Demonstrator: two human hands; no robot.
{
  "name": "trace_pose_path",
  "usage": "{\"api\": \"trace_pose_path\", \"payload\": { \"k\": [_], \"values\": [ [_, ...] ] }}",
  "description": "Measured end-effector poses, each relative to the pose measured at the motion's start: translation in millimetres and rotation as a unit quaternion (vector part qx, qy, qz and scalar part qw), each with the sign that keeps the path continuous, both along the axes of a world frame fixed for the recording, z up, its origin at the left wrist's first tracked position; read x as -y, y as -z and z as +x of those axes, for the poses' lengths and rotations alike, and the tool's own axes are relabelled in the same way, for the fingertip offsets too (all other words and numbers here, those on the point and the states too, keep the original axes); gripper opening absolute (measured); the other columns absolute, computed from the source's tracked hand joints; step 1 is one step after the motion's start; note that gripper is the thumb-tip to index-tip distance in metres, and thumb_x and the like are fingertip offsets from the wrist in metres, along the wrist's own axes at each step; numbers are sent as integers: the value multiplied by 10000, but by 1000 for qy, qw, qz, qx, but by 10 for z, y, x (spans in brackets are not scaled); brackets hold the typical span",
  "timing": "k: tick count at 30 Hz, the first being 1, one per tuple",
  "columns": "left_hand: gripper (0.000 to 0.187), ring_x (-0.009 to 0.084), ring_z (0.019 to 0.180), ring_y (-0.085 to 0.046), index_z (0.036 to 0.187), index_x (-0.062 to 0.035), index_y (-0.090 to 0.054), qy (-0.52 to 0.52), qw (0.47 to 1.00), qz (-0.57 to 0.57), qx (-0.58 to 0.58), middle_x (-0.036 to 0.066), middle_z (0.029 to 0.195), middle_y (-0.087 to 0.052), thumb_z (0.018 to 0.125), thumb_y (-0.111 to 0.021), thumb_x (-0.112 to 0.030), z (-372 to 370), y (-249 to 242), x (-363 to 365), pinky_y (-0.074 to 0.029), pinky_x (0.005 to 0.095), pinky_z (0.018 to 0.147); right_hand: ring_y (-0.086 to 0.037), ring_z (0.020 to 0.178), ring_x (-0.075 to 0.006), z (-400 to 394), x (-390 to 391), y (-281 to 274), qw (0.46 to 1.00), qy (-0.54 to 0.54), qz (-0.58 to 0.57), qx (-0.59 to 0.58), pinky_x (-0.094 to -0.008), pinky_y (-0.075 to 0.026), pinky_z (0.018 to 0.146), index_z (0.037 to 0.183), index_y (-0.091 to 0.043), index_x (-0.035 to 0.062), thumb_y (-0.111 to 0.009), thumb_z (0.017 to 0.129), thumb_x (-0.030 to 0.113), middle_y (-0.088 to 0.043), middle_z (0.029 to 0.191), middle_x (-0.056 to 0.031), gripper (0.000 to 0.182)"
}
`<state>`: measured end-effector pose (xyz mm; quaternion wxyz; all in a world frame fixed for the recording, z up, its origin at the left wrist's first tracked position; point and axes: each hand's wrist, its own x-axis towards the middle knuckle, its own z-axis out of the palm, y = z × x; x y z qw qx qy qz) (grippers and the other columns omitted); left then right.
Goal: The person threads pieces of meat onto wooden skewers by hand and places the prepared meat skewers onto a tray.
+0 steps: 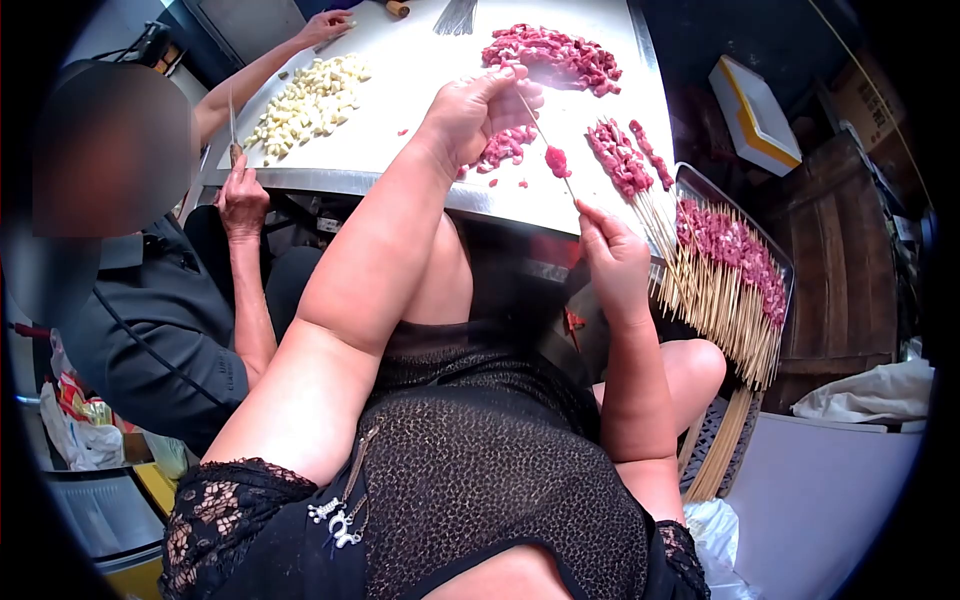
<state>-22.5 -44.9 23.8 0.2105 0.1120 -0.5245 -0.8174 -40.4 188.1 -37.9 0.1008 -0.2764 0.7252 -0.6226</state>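
Note:
A thin wooden skewer (536, 124) slants between my two hands above the table's front edge, with a small lump of red meat (557, 161) threaded on it. My left hand (468, 112) pinches its upper end between thumb and fingers. Near the lower end, my right hand (612, 255) has its fingertips closed on the stick. Beside my left hand lies a small heap of cut meat (510, 146); a larger meat pile (552, 58) sits farther back. Several loaded meat skewers (622, 160) rest on the table at the right.
A metal tray (790, 262) of many meat skewers stands right of the white table (400, 100). Below it are bare sticks (722, 445). At left, a co-worker's hand (243, 200) holds a knife (234, 140) beside pale chopped pieces (310, 105). A white-and-yellow box (752, 115) stands far right.

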Motion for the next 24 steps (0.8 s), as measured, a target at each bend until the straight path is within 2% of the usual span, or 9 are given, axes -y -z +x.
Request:
{"api": "trace_pose_path", "payload": {
  "k": [2,6,8,12,14,15,21,23,24],
  "values": [
    [253,281,940,-639,1076,39,-549,19,999,28,1,205,986,-636,947,-437,-148,16,-12,-32,-553,364,800,-426,598,-21,18,-4,-21,1000,-1,3,-2,-174,-365,544,1079,-635,-14,-556,885,69,-514,675,51,226],
    [254,287,946,-636,1087,35,-540,24,998,51,-12,205,1000,-632,951,-427,-148,36,-31,-112,-548,373,819,-441,605,-29,55,12,-26,1000,17,-6,-26,-182,-381,555,1071,-639,-8,-559,879,65,-535,682,42,220],
    [247,298,957,-630,1088,26,-530,2,995,87,-38,207,1011,-627,953,-420,-149,2,-33,-190,-535,393,851,-479,549,-76,31,36,46,993,48,-16,-103,-227,-414,535,1038,-657,17,-587,861,72,-553,620,-40,198],
    [229,317,997,-610,1066,7,-528,4,992,111,-57,211,1014,-622,953,-422,-161,-113,56,-291,-499,433,910,-487,548,-89,2,40,115,993,58,0,-101,-233,-421,545,1030,-660,15,-586,857,60,-568,631,-59,194],
    [229,320,1001,-608,1060,6,-534,16,992,112,-54,215,1018,-621,954,-420,-162,-120,25,-319,-494,443,914,-466,582,-42,-26,35,122,989,68,-11,-129,-191,-394,542,1059,-653,19,-559,875,47,-548,668,25,209],
    [230,322,1006,-605,1055,5,-539,27,992,111,-52,219,1022,-620,955,-419,-164,-124,7,-327,-489,454,918,-466,582,-42,-42,27,118,989,69,-9,-129,-191,-394,542,1059,-653,19,-559,875,47,-548,668,25,209],
    [240,316,1019,-600,1030,-2,-563,91,987,121,-51,224,1035,-619,961,-408,-172,-80,-12,-254,-479,468,924,-441,557,-36,-96,4,127,994,41,-23,-95,-181,-375,522,1066,-642,-7,-556,879,46,-530,674,30,212],
    [242,312,1024,-598,1031,-5,-564,101,986,117,-57,219,1036,-621,961,-408,-176,-82,-10,-244,-481,464,920,-425,552,-26,-78,3,103,996,-2,-77,40,-160,-344,505,1069,-629,-25,-554,881,47,-516,675,32,215],
    [243,309,1029,-597,1033,-9,-565,113,985,115,-62,214,1037,-622,961,-409,-180,-79,-2,-247,-483,460,917,-425,552,-26,-57,-1,86,996,-3,-76,40,-160,-344,505,1069,-629,-25,-554,881,47,-516,675,32,215]
  ]
}}
